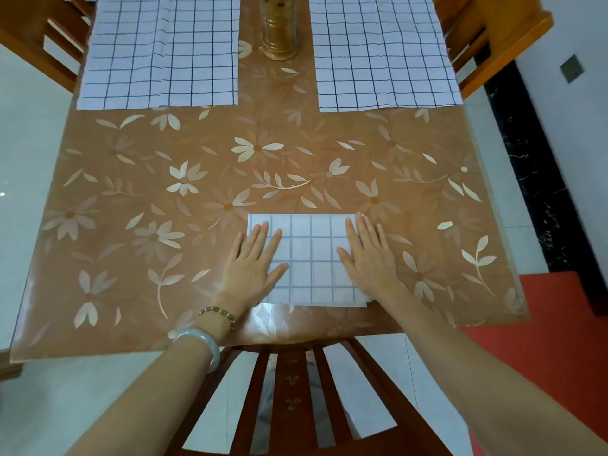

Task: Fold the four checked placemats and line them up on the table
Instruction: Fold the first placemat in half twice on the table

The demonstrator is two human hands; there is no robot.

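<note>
Pressing flat on a folded placemat, both hands lie palm-down with fingers spread, gripping nothing: the left hand covers the cloth's left edge and spills partly onto the table, while the right hand covers its right edge, the 2 well apart with bare checked cloth between them. That hold looks meant to flatten the layers and set the creases, since the lower right corner shows several edges stacked slightly out of line. The bundle sits close to the near table edge, just beyond the back of a wooden chair, which puts it within easy reach for pressing. Further off, 2 unfolded placemats lie spread open, the left one and the right one, either side of a gold canister that stands upright between them without touching either. Only 3 mats can be seen here; whether the folded bundle holds more than 1 cannot be told. By my reading the task is at an early stage, with the spread mats not yet folded and no row formed. The wide bare stretch of floral tablecloth in the middle leaves room for lining them up.
</note>
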